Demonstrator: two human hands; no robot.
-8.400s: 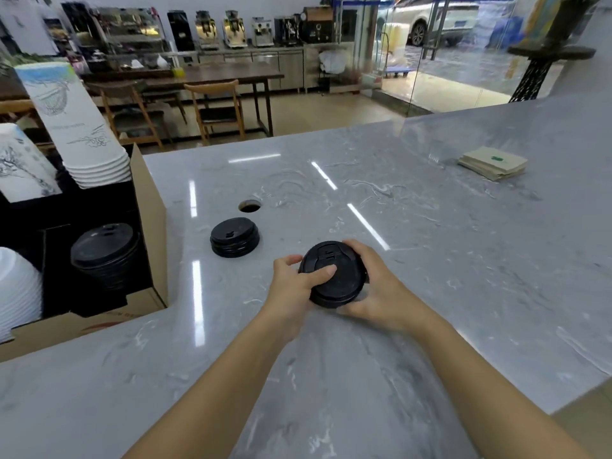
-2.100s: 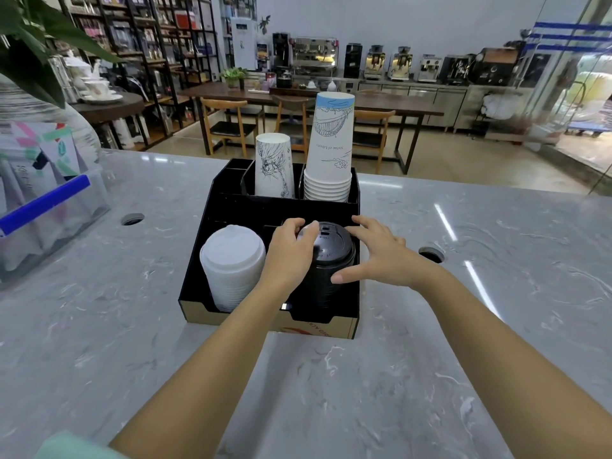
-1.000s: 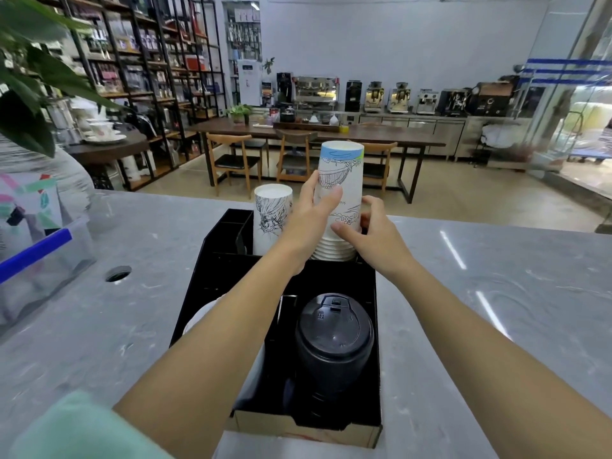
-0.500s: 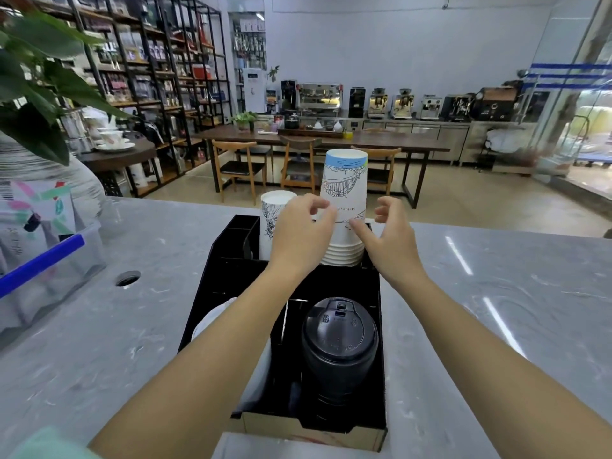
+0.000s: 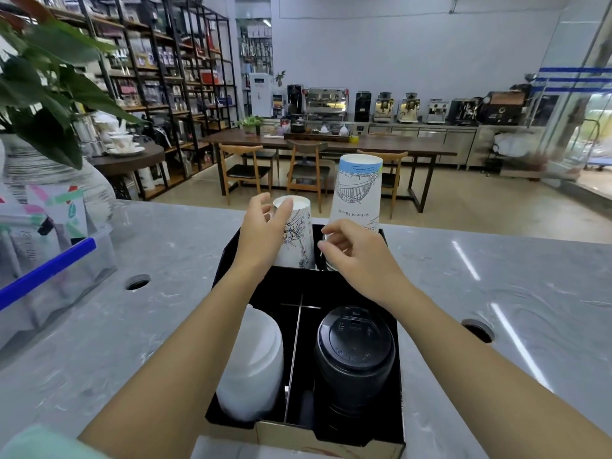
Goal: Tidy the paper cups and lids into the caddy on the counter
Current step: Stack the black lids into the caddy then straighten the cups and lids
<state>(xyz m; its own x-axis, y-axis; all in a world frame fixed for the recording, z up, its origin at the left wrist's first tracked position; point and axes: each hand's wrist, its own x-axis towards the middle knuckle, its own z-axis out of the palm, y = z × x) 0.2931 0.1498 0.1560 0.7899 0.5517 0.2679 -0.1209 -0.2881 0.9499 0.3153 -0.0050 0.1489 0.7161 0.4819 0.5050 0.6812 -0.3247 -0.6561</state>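
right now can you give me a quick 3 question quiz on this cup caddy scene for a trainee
1. True or false: the black lids sit in the front right compartment of the caddy.
2. Which stack is the left hand on? A) the short cups B) the tall cups C) the white lids
3. Fill in: the white lids sit to the ____ of the black lids.

Key: 1 true; 2 A; 3 left. The right hand is by the base of the tall cups; whether it touches them is unclear.
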